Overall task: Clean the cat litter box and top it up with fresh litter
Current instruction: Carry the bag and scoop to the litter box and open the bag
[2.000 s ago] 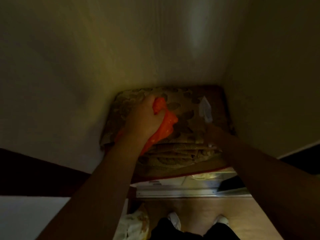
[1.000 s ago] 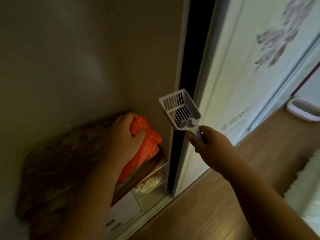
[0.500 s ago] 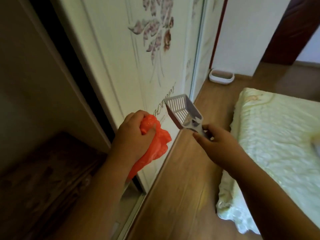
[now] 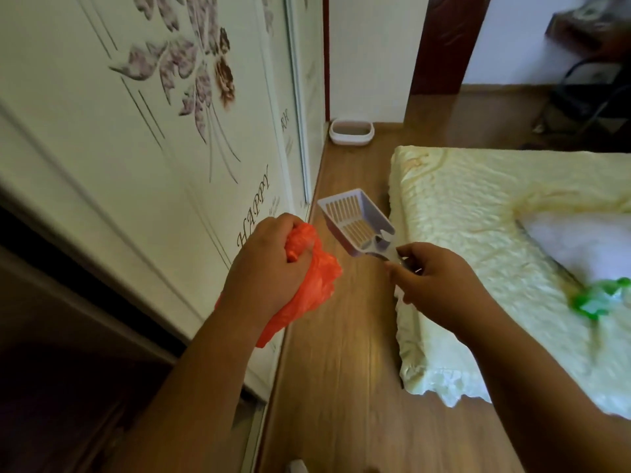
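Far off at twelve o'clock sits the white oval plastic litter box (image 4: 351, 132). Turned from the closet, the left hand (image 4: 269, 268) squeezes a crumpled orange plastic bag (image 4: 316, 281); the right hand (image 4: 432, 278) pinches the pale slotted plastic scoop (image 4: 356, 223). Scooping comes next.

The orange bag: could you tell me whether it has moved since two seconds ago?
Yes. The orange bag, gripped in the left hand, has come out of the dark closet and is now in front of the flowered sliding door.
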The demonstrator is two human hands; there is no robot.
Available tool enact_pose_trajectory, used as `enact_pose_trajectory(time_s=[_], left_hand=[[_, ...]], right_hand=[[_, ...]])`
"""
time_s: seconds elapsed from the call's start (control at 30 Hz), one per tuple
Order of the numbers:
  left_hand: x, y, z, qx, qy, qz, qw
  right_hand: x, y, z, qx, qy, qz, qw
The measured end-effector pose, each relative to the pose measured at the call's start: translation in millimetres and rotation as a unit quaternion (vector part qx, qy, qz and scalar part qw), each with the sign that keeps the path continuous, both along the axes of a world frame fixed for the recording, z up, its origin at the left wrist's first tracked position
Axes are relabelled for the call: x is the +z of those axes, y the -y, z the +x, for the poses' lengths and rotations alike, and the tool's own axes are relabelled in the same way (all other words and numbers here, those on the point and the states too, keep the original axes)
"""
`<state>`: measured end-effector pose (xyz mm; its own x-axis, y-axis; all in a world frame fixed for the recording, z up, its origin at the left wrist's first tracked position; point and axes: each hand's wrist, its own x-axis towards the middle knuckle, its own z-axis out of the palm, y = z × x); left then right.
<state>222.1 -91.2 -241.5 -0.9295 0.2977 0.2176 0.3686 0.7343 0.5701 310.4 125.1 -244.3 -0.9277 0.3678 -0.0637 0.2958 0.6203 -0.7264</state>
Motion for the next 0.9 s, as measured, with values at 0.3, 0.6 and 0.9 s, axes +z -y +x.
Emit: enact_pose_trajectory(time_s=[0.3,0.6,0.9], left_hand=[[-7.7,33.7,-56.9,-0.05,-0.01,0.003,0.999],[-5.6,24.9,-87.0,-0.081,-0.013,0.013,0.997],[-10.3,-36.4,-131.3,-0.081,0.0,0.001,0.997]], right_hand=[[-9.9,44.8,-36.4,-0.08,-0.015,0.002,0.997],[-12.0,40.0,-55.0,-0.12,-0.014,0.001,0.993],[-17.8,-11.4,-109.8,-0.097,-0.015,-0.003,0.995]])
